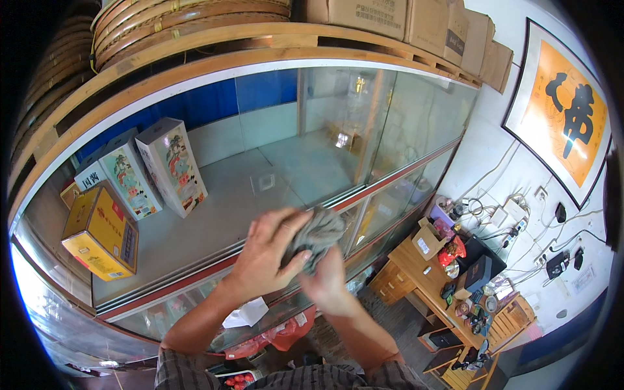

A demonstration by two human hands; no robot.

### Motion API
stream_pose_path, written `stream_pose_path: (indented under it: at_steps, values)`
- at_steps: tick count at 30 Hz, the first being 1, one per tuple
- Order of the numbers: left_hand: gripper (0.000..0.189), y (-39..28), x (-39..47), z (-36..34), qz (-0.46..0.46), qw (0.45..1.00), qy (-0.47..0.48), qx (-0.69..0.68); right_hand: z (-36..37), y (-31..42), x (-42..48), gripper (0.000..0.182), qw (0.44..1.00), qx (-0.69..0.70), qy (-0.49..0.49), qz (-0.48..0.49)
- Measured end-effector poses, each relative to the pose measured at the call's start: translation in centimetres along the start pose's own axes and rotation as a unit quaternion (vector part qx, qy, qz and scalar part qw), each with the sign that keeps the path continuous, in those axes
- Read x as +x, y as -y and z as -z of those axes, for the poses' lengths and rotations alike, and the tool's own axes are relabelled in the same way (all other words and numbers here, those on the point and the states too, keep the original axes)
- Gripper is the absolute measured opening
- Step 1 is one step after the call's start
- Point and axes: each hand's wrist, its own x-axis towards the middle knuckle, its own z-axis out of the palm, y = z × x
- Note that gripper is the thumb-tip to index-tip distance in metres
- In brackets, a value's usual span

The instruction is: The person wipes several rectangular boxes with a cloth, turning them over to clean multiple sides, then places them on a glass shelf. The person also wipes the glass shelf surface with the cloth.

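Observation:
A crumpled grey cloth (321, 231) is bunched between my two hands in front of the glass display cabinet. My left hand (268, 251) grips it from the left, thumb across its lower side. From below, my right hand (327, 278) holds the same cloth; its fingers are blurred and partly hidden behind it. Beyond the hands lies the cabinet's grey shelf (229, 180), with a small clear square piece (265, 182) on it. The red-edged sliding-door track (190, 273) runs just under my hands.
Tall illustrated boxes (171, 165) and a yellow carton (101, 234) stand at the shelf's left. Sliding glass panes (419, 117) cover its right part. Woven baskets (195, 24) and cardboard boxes (360, 17) sit on top. A cluttered wooden desk (414, 263) stands at right; red bags (287, 334) lie below.

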Motion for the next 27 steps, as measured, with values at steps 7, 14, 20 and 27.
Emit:
stream_pose_path:
  at_steps: [7,14,20,27]
  values:
    - [0.069,9.7,1.6,-2.0,0.191,0.961,-0.170,-0.101,-4.3,15.5,18.4,0.043,0.682,-0.470,-0.079,0.554]
    - [0.084,9.5,2.7,-4.6,0.251,0.874,-0.143,-0.390,4.0,8.5,19.9,0.065,0.480,-0.623,-0.009,0.617]
    - [0.083,9.7,2.9,-4.2,0.234,0.884,-0.132,-0.383,5.5,-0.1,13.2,0.075,0.547,-0.642,0.023,0.537]
    - [0.083,9.9,3.4,-5.0,0.228,0.849,-0.131,-0.459,-6.8,5.1,15.9,0.078,0.494,-0.614,0.017,0.615]
